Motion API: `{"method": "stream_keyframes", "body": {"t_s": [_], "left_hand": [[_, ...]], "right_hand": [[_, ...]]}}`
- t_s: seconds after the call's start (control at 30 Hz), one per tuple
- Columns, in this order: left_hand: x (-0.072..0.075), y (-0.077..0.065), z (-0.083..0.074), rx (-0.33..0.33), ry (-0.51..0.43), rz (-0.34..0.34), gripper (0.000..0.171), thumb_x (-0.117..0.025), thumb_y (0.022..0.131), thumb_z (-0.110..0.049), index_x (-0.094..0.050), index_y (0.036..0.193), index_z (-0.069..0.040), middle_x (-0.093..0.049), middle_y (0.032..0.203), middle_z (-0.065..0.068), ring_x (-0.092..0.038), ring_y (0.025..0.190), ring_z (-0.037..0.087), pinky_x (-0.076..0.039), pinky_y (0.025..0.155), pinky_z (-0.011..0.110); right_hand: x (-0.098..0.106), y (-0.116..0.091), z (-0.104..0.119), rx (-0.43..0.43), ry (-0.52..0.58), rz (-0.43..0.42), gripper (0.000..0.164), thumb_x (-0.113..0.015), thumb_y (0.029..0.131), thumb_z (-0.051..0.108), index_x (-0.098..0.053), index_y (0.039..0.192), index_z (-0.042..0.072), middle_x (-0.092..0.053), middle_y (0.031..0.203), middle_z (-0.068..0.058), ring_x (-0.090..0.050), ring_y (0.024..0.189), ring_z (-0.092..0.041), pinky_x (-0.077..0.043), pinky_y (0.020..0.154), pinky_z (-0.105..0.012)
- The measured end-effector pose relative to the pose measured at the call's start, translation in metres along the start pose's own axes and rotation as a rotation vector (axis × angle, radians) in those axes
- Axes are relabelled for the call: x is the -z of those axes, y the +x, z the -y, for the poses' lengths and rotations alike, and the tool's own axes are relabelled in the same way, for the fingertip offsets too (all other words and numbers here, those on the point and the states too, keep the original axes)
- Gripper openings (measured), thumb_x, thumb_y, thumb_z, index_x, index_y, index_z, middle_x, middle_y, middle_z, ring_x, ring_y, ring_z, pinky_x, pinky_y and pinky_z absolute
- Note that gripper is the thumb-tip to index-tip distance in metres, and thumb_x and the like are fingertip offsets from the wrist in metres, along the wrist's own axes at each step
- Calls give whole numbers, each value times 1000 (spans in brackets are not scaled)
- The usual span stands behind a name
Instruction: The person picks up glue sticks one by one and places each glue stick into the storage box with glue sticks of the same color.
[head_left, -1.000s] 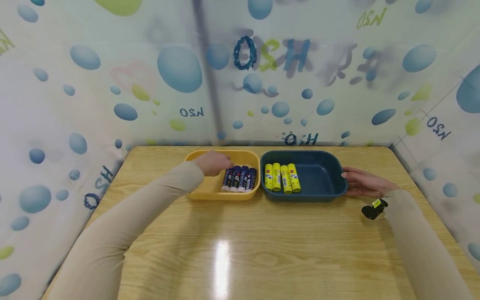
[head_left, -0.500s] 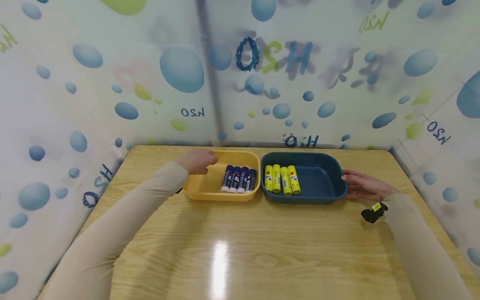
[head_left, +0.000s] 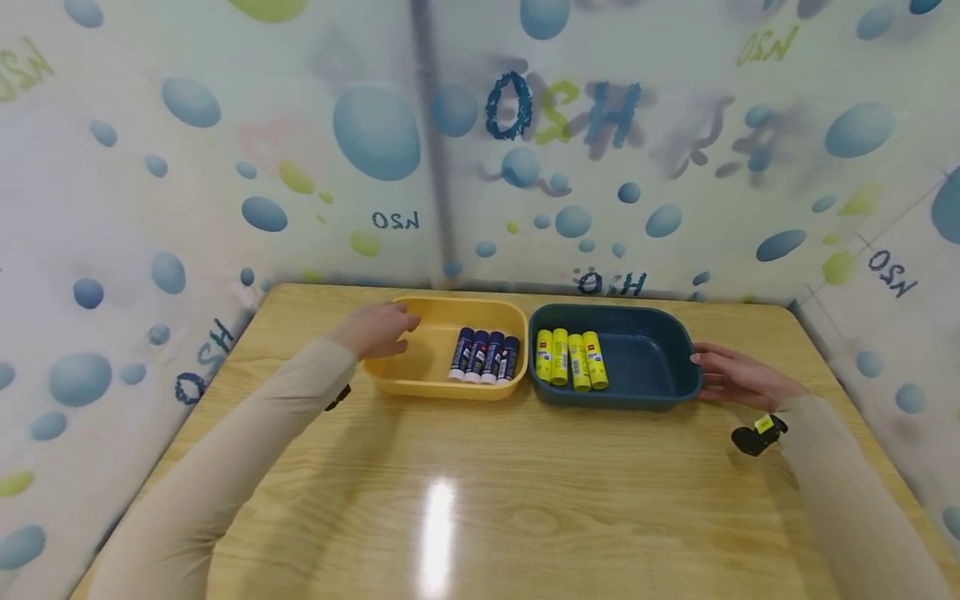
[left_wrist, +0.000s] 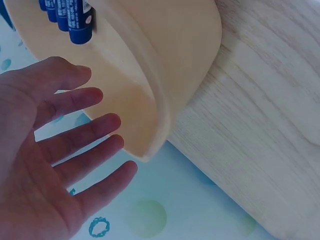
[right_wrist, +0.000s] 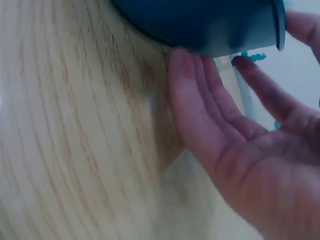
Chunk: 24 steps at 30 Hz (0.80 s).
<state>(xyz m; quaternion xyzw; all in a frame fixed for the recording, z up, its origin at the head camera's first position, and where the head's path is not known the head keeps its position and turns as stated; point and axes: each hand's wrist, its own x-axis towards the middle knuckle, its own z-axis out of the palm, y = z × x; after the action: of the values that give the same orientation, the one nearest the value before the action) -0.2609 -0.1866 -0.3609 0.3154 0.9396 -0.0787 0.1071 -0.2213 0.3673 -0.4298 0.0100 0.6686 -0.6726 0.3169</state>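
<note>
My left hand [head_left: 377, 328] hovers over the left end of a yellow plastic bin [head_left: 420, 389], fingers spread and holding nothing. In the left wrist view, the fingers of the left hand [left_wrist: 60, 135] are apart, palm visible, in front of the bin. Several dark blue glue sticks [head_left: 478, 357] with pale ends lie side by side in the bin's right half. A dark blue bin [head_left: 645, 402] stands close beside it, with several yellow glue sticks [head_left: 577, 361] in its left half. My right hand [head_left: 742, 377] rests at the blue bin's right end, thumb at the rim, fairly straight fingers against the outer wall [right_wrist: 215, 30].
Both bins stand near the back edge of a wooden table [head_left: 562, 492]. A curtain [head_left: 315, 150] printed with bubbles hangs behind and along both sides. A black device [head_left: 759, 435] is strapped at the right wrist.
My left hand has drawn back leftward from above the dark blue glue sticks to the yellow bin's left end, its fingers spreading. The right hand stays at the blue bin. The head view has shifted slightly.
</note>
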Motion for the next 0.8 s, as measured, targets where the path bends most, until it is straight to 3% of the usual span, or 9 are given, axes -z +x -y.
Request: {"method": "stream_keyframes", "body": {"t_s": [0.13, 0.27, 0.47, 0.8], "left_hand": [[-4, -5, 4, 11, -54, -56, 19, -68, 88, -12, -65, 104, -2, -59, 94, 11, -58, 85, 29, -52, 75, 44], [-6, -12, 8, 45, -85, -105, 19, -68, 88, -11, -65, 103, -1, -58, 94, 12, -57, 86, 31, -52, 74, 47], [-12, -21, 12, 93, -63, -138, 27, -68, 89, -14, -64, 112, 0, -59, 101, 16, -56, 93, 34, -49, 80, 52], [-20, -32, 21, 168, -151, -212, 36, -66, 91, -19, -60, 119, 3, -56, 121, 25, -48, 116, 43, -34, 102, 59]], "right_hand": [[-2, -6, 6, 9, -265, -72, 71, -46, 103, 28, -6, 149, -8, -53, 126, -17, -61, 106, -20, -50, 93, -41], [-7, -11, 14, 23, -531, -149, 72, -48, 102, 34, -15, 147, -11, -39, 138, -35, -53, 117, -37, -47, 96, -46], [-16, -13, 21, 62, -704, -228, 71, -48, 102, 32, -18, 143, -16, -39, 132, -40, -49, 116, -46, -46, 95, -50], [-32, -19, 31, 128, -1029, -348, 67, -53, 99, 33, -28, 140, -14, -38, 130, -43, -39, 119, -55, -39, 92, -65]]}}
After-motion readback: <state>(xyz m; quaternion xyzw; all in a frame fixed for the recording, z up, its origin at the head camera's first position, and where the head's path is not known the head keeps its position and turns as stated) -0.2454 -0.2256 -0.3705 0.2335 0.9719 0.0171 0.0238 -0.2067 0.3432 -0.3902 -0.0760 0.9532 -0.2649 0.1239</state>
